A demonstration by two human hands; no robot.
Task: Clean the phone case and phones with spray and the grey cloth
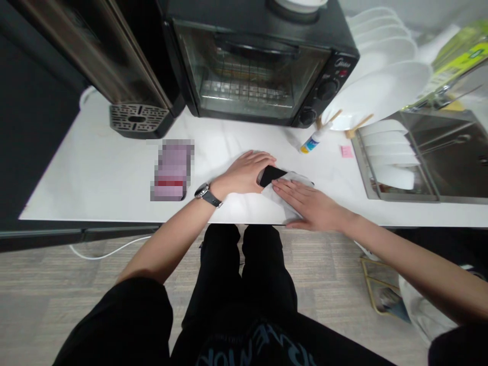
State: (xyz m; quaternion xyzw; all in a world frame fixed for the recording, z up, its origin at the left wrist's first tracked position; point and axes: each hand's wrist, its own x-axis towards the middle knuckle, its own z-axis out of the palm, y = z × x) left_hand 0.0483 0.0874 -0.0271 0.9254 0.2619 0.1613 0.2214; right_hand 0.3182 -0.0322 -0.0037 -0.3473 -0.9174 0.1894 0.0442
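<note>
A black phone (271, 174) lies flat on the white counter (95, 173), partly under a white wipe (292, 179). My left hand (244, 173), with a watch on the wrist, rests on the phone's left end and holds it down. Flat on the wipe lies my right hand (310, 206), fingers together, pressing it onto the phone and the counter. Most of the phone is hidden by hands and wipe.
A black toaster oven (259, 61) and another dark appliance (129, 76) stand at the back. A small bottle (311, 141) lies near a rack of white plates (385, 86). A sink (438, 152) is at right, a blurred pink item (172, 170) at left, a pink note (346, 151) near the sink.
</note>
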